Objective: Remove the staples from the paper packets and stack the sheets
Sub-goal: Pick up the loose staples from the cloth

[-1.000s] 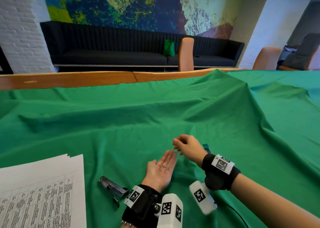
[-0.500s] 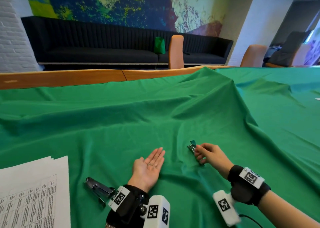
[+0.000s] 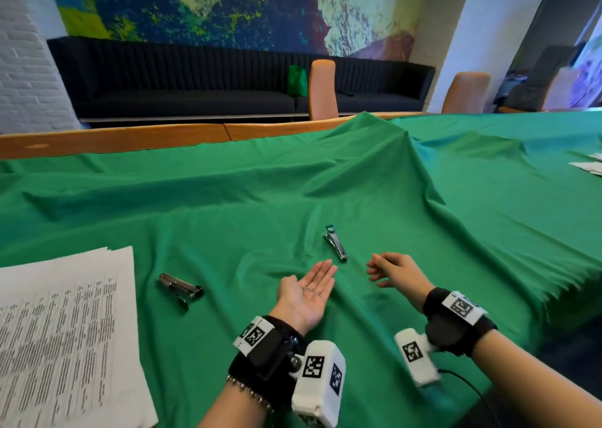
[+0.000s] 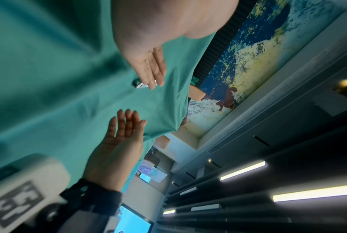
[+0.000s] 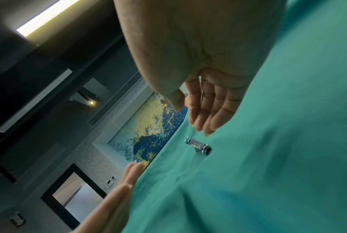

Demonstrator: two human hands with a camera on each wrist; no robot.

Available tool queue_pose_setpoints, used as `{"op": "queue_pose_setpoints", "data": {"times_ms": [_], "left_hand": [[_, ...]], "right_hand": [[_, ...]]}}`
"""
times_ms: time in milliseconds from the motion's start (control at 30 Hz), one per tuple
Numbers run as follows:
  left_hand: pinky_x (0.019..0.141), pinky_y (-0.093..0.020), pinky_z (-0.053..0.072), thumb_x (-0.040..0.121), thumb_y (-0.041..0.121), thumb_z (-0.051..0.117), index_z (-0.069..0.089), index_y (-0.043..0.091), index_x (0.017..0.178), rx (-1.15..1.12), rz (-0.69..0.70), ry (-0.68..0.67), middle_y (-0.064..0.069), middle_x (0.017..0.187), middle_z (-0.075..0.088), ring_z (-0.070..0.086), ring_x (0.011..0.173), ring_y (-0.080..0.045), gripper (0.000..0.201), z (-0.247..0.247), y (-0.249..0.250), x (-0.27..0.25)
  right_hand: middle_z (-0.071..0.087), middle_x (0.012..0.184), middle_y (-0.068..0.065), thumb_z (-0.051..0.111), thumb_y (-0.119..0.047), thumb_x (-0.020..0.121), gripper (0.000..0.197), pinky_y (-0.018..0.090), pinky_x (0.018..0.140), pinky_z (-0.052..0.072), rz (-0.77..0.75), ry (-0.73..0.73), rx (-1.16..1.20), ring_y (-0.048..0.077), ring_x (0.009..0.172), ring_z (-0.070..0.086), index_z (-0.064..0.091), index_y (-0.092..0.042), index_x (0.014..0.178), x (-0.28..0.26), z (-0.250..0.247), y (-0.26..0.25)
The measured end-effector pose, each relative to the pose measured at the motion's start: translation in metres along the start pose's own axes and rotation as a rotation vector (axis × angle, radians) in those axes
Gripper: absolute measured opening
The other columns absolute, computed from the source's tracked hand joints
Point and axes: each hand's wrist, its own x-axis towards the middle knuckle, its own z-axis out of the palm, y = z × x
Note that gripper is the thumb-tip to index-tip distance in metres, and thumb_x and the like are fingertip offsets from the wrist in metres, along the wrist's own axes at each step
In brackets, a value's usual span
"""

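Metal staples (image 3: 312, 290) lie on upturned left hand (image 3: 304, 294)

We see a matt green cloth (image 3: 228, 206) spread over the table, soft and rumpled into folds toward the right of the frame. Along its far edge runs a strip of smooth, lightly glossy wood (image 3: 130, 139). At the lower left lies a stack of white matt paper sheets (image 3: 65, 330) with dark print. Left of centre sits a stapler (image 3: 180, 287) of dark, dully shining metal, and near the middle a small tool (image 3: 335, 247) of bright polished metal. In the upturned palm of our left hand (image 3: 308, 294) lie thin glinting wire staples (image 3: 312, 290).
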Motion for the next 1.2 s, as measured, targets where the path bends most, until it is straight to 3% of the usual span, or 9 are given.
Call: {"op": "queue_pose_setpoints", "data": {"times_ms": [100,200,300,433,567,667,967,1133,1200], "left_hand": [[0.097,-0.04,0.041,0.106,0.034,0.01,0.056,-0.012,0.1,0.033,-0.023,-0.007,-0.026,0.078,0.07,0.061,0.094,-0.038,0.066,0.001,-0.034,-0.013],[0.105,-0.04,0.038,0.106,0.035,0.009,0.056,-0.012,0.096,0.048,-0.065,-0.007,-0.025,0.092,0.064,0.053,0.122,-0.037,0.066,0.004,-0.07,-0.028],[0.106,-0.039,0.037,0.106,0.034,0.009,0.056,-0.012,0.094,0.066,-0.108,-0.029,-0.025,0.093,0.063,0.049,0.128,-0.036,0.066,0.006,-0.111,-0.043],[0.088,-0.039,0.046,0.106,0.03,0.011,0.057,-0.011,0.093,0.126,-0.171,-0.09,-0.025,0.075,0.069,0.059,0.102,-0.038,0.063,0.008,-0.175,-0.053],[0.079,-0.039,0.045,0.105,0.026,0.012,0.058,-0.012,0.094,0.213,-0.252,-0.087,-0.025,0.08,0.069,0.06,0.099,-0.038,0.061,-0.006,-0.235,-0.053],[0.081,-0.039,0.045,0.105,0.025,0.012,0.06,-0.011,0.095,0.265,-0.309,-0.081,-0.025,0.079,0.07,0.06,0.089,-0.036,0.061,-0.024,-0.265,-0.043],[0.081,-0.036,0.046,0.104,0.023,0.011,0.059,-0.01,0.098,0.451,-0.366,0.028,-0.023,0.078,0.071,0.061,0.088,-0.034,0.058,-0.07,-0.324,0.016],[0.075,-0.034,0.045,0.102,0.02,0.012,0.059,-0.007,0.093,0.548,-0.339,0.13,-0.022,0.085,0.068,0.057,0.117,-0.035,0.056,-0.107,-0.344,0.055],[0.071,-0.032,0.045,0.103,0.022,0.011,0.058,-0.007,0.088,0.569,-0.333,0.158,-0.022,0.083,0.07,0.06,0.108,-0.036,0.057,-0.121,-0.351,0.073]], "right_hand": [[0.062,0.075,0.006,0.046,-0.018,0.102,0.026,0.018,0.05,0.045,-0.026,0.034,-0.005,0.015,0.062,0.056,0.06,-0.006,0.083,-0.019,-0.022,0.002],[0.061,0.07,0.006,0.048,-0.018,0.101,0.028,0.017,0.044,0.041,-0.049,0.068,-0.044,0.013,0.056,0.053,0.059,-0.008,0.077,-0.042,-0.048,0.011],[0.061,0.069,0.005,0.048,-0.019,0.101,0.029,0.016,0.042,0.04,-0.055,0.073,-0.072,0.013,0.055,0.053,0.059,-0.008,0.077,-0.067,-0.077,0.028],[0.062,0.068,0.006,0.047,-0.019,0.101,0.031,0.016,0.04,0.04,-0.074,0.104,-0.075,0.006,0.047,0.054,0.06,-0.008,0.075,-0.088,-0.112,0.048],[0.061,0.067,0.007,0.046,-0.018,0.102,0.032,0.015,0.039,0.039,-0.068,0.11,-0.06,0.003,0.041,0.053,0.059,-0.007,0.074,-0.103,-0.138,0.067],[0.061,0.067,0.006,0.046,-0.019,0.102,0.032,0.015,0.04,0.04,-0.053,0.039,-0.074,0.005,0.043,0.055,0.06,-0.006,0.076,-0.113,-0.154,0.083],[0.063,0.056,0.002,0.053,-0.019,0.098,0.034,0.016,0.037,0.035,-0.025,0.032,-0.156,0.007,0.037,0.052,0.062,-0.008,0.067,-0.125,-0.169,0.149],[0.061,0.051,0.004,0.051,-0.017,0.099,0.04,0.017,0.036,0.033,-0.067,0.069,-0.054,0.009,0.037,0.051,0.062,-0.006,0.062,-0.126,-0.155,0.173],[0.058,0.048,0.006,0.047,-0.015,0.1,0.044,0.016,0.036,0.032,-0.074,0.104,0.034,0.01,0.037,0.05,0.06,-0.005,0.059,-0.122,-0.155,0.179]]}}
